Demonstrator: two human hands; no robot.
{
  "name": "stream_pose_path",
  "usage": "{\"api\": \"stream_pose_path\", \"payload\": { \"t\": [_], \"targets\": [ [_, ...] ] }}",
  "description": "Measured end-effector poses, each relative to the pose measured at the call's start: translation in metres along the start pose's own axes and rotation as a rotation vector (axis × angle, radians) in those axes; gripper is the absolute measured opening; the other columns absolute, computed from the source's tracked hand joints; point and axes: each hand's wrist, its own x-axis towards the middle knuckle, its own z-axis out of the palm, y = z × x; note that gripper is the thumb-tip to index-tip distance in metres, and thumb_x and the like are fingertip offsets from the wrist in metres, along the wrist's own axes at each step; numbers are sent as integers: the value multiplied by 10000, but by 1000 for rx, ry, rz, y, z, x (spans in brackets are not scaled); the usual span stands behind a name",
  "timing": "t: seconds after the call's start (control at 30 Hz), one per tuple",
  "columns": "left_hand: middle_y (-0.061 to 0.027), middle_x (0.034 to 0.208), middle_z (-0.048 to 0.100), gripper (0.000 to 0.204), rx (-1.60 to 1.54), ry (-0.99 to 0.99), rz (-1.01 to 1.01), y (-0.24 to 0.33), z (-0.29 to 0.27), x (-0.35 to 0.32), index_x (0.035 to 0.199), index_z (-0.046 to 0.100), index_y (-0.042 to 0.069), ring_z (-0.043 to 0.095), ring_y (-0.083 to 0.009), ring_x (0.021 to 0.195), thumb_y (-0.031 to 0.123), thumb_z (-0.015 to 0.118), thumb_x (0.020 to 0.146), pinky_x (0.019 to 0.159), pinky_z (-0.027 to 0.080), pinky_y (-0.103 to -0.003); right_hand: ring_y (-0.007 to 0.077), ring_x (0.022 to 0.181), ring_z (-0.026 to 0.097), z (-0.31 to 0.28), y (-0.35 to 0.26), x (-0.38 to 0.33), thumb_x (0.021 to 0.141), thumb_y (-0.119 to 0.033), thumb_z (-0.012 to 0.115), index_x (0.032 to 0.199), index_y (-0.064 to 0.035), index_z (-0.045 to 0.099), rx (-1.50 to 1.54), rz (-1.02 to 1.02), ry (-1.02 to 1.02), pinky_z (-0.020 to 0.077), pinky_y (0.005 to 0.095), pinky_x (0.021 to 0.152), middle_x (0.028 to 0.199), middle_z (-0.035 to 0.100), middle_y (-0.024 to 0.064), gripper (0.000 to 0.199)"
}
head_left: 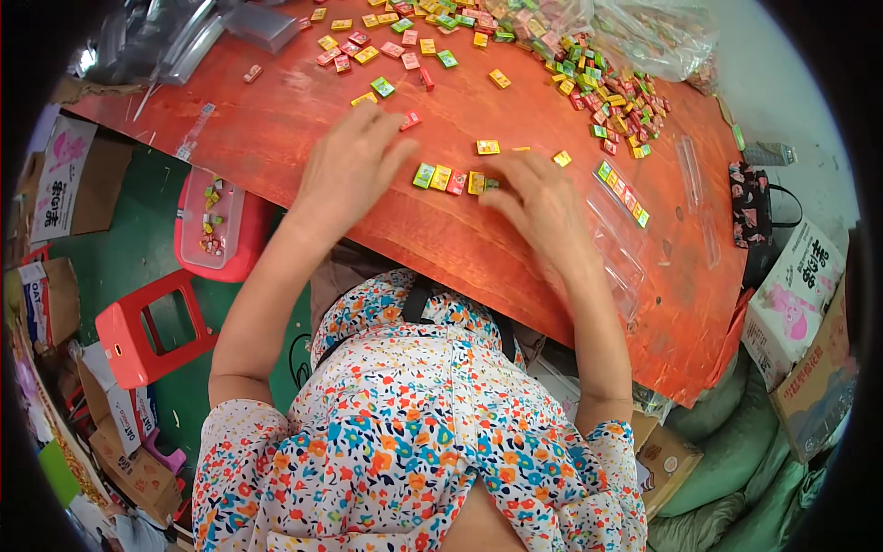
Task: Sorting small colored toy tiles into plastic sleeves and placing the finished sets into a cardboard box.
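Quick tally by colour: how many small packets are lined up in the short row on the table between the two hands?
Green packet: 1
Yellow packets: 2
Red packet: 1
Total: 4 in plain sight. One more piece at the row's end is mostly hidden under the fingers of the right hand, so its colour cannot be told and it is not counted.

A red-brown wooden bench [303,129] carries scattered small candy packets [607,92], a short row of packets [451,178] near its front edge, clear plastic trays [618,244], one filled tray [623,193], and clear bags [644,32] at the back.
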Motion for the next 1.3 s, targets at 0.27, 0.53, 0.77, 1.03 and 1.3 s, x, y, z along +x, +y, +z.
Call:
{"api": "stream_pose_path", "payload": {
  "t": [0.27, 0.53, 0.77, 1.03, 1.3],
  "targets": [
    [-147, 947, 609, 157, 266, -78, 124, -11, 20, 34, 917, 597, 32, 616, -341, 898, 143, 663, 828, 752, 525, -452, 341, 983, 644, 33, 9, 116, 930, -291, 587, 1149, -106, 628, -54, 83, 49, 533, 453, 798, 1088, 657, 145, 289],
    [-143, 860, 579, 118, 217, 6, 74, -6, 4, 12, 871, 584, 34, 621, -340, 863, 132, 642, 839, 713, 532, -447, 345, 891, 674, 40, 21, 132, 906, -275, 605, 1058, -84, 665, -60, 172, -68, 536, 450, 778, 969, 708, 135, 251],
    [-120, 840, 574, 163, 163, -62, 79, 15, -6, -15, 817, 582, 33, 622, -309, 825, 165, 679, 823, 693, 530, -425, 315, 902, 669, 24, 62, 103, 876, -199, 644, 999, -82, 687, -98, 285, 177, 528, 426, 784, 990, 697, 121, 175],
    [-109, 865, 587, 233, 125, -34, 89, 10, -8, -28, 856, 622, 45, 615, -292, 837, 234, 739, 786, 722, 522, -408, 300, 1046, 597, 49, 9, 138, 835, -117, 661, 1088, -55, 667, -37, -316, 34, 486, 412, 906, 1140, 652, 78, 261],
    [-105, 876, 585, 283, 159, -27, 88, 12, -9, -30, 849, 615, 50, 609, -288, 845, 294, 744, 785, 738, 517, -396, 292, 1034, 608, 59, 21, 163, 819, -135, 687, 1137, -79, 657, -236, -165, 10, 497, 423, 874, 1114, 646, 76, 324]
  ]
}}
